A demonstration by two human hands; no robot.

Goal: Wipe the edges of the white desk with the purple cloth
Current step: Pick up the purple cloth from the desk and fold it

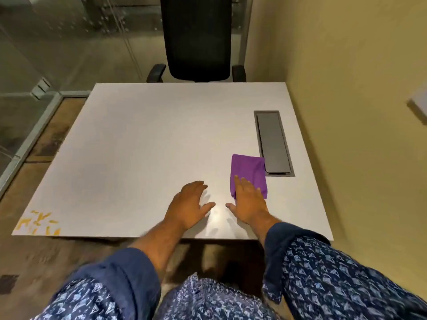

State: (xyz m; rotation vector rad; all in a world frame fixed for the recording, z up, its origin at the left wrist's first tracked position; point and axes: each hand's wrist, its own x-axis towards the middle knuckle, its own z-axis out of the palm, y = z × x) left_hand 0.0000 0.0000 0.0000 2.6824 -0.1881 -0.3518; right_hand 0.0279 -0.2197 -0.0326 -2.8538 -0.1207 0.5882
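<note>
A folded purple cloth (249, 172) lies on the white square desk (143, 144), toward its right near part, just left of the near end of a grey metal cable hatch (273, 142) set into the desk. A black mesh-backed office chair (196, 38) stands behind the desk's far edge. Yellow marks (38, 224) sit at the near left corner.

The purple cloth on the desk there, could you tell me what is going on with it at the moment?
A person stands at the near edge of the white desk with both hands flat on top. The right hand lies open on the near end of the folded purple cloth, which sits beside the grey cable hatch. The left hand rests on bare desk next to it, holding nothing. The cloth is not gripped and lies inside the top, away from the edges. Yellow marks show at the near left corner.
</note>
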